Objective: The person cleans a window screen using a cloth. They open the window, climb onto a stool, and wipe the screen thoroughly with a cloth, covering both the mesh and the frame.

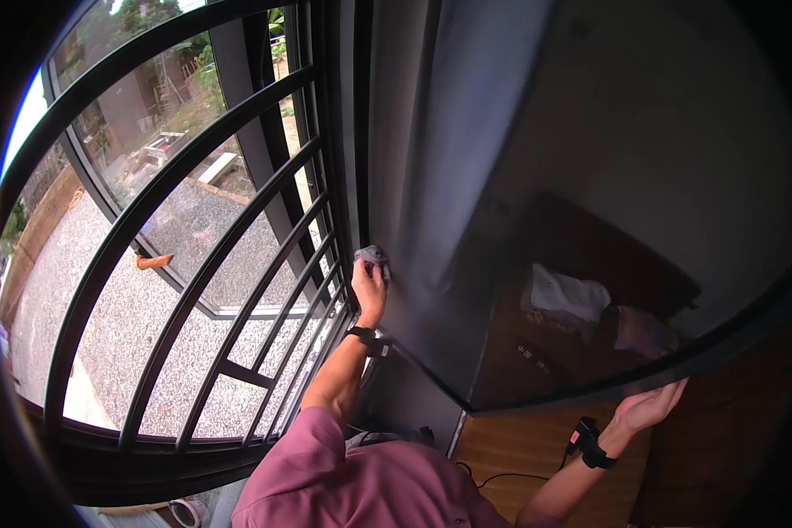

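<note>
Pinching a crumpled grey cloth (371, 255) at its fingertips, the left hand (369, 290) is resting beside window bars (204, 267); the loosely open right hand (648, 407) is touching the lower edge of the dark panel (607, 158).

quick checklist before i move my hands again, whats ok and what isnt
1. Cloth held: ok, the left hand has it in its fingers, by the dark frame.
2. Right hand placed: ok, it is at the lower edge of the dark panel.
3. Right hand's grip firm: cannot tell, the view does not show how tightly it holds.
4. Left forearm apart from the bars: cannot tell, they are too close in this view.
5. Window pane shut: not ok, it stands open beyond the bars.
</note>
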The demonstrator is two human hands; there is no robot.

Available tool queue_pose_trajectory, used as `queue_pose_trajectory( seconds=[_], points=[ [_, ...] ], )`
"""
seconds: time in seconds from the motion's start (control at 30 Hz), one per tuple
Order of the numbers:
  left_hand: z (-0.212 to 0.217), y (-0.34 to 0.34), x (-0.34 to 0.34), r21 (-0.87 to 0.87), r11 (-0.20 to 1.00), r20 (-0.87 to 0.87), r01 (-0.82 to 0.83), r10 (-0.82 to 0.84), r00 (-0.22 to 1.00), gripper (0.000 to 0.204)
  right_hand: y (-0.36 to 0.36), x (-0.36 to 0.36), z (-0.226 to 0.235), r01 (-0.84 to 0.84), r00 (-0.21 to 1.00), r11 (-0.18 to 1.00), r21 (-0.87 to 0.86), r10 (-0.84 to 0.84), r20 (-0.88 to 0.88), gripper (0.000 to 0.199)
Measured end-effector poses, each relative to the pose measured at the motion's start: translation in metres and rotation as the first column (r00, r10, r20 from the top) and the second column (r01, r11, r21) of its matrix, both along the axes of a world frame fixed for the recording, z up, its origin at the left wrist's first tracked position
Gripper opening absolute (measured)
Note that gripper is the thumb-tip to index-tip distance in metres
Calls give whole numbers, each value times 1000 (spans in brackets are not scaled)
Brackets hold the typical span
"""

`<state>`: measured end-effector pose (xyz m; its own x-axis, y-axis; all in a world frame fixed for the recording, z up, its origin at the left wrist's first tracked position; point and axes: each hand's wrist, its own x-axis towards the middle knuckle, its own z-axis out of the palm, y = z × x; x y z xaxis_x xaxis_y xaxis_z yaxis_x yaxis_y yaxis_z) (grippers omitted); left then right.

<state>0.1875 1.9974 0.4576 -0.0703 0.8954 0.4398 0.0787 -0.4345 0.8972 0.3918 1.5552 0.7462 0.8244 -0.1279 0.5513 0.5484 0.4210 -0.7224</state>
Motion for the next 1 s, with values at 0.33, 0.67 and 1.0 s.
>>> queue_pose_trajectory(
  seconds=[0.33,0.67,1.0],
  points=[
    [306,53,-13,641,755,24,-136,157,987,49,-13,3,-14,-2,1000,1000,-27,3,21,50],
    [-5,26,-17,-138,973,-267,-187,145,953,39,-17,7,-37,-20,1000,999,50,21,-22,48],
    [123,7,19,373,928,-74,-30,62,995,43,-14,3,-38,2,1000,999,51,-2,-3,47]
  ],
)
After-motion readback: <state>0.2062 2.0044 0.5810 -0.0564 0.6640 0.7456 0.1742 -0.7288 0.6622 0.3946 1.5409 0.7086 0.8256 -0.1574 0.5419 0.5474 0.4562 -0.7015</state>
